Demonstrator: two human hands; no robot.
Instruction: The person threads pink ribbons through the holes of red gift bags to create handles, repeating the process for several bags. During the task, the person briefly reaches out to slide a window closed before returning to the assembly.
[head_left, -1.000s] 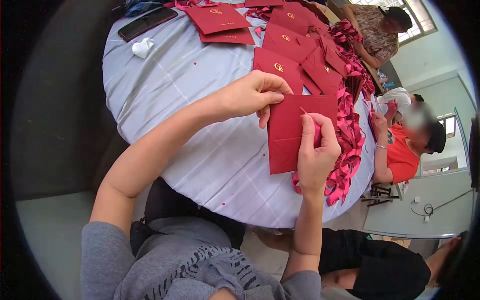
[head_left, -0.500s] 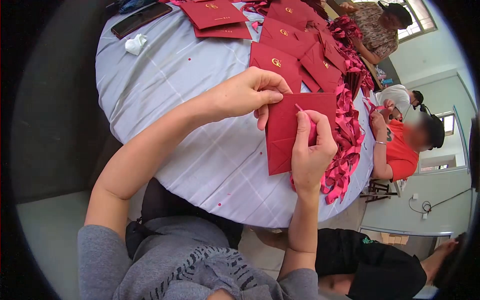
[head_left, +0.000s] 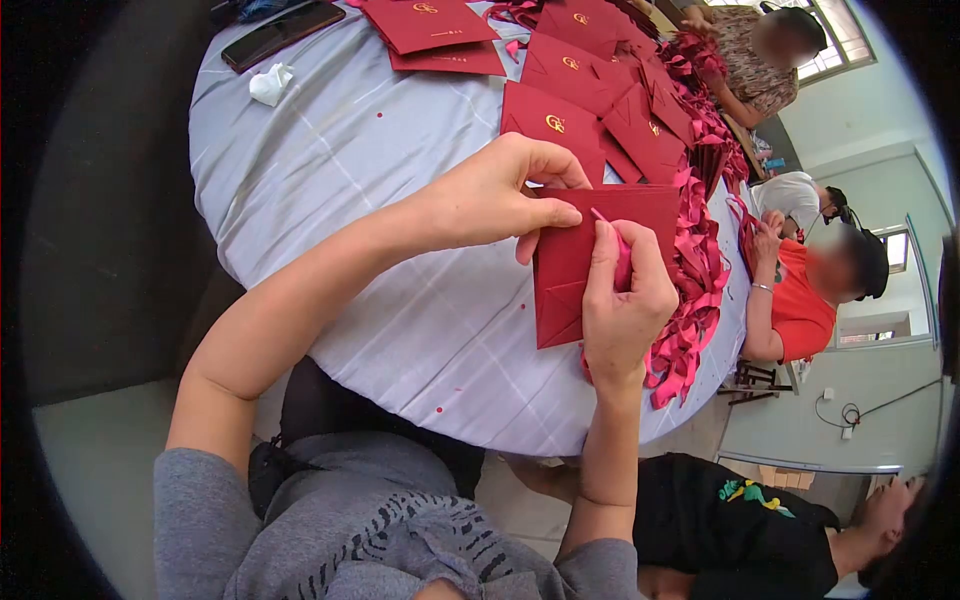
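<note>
A dark red paper bag is held over the table, tilted, its folded bottom toward me. My left hand grips its upper left edge, thumb on the near face and fingers behind. My right hand is closed on a pink ribbon, whose thin tip sticks up past the thumb against the bag's face. Beyond the bag lie more red bags with gold marks. A heap of pink ribbons lies right of my right hand.
The round table has a pale cloth. A phone, a crumpled tissue and two stacked red bags lie at the far left. Co-workers sit around the right side, one in an orange shirt, one in black.
My left thumb has moved slightly right and down over the bag's face. My right hand has barely shifted. The person in black has leaned, and the orange-shirted co-worker's hands have moved.
</note>
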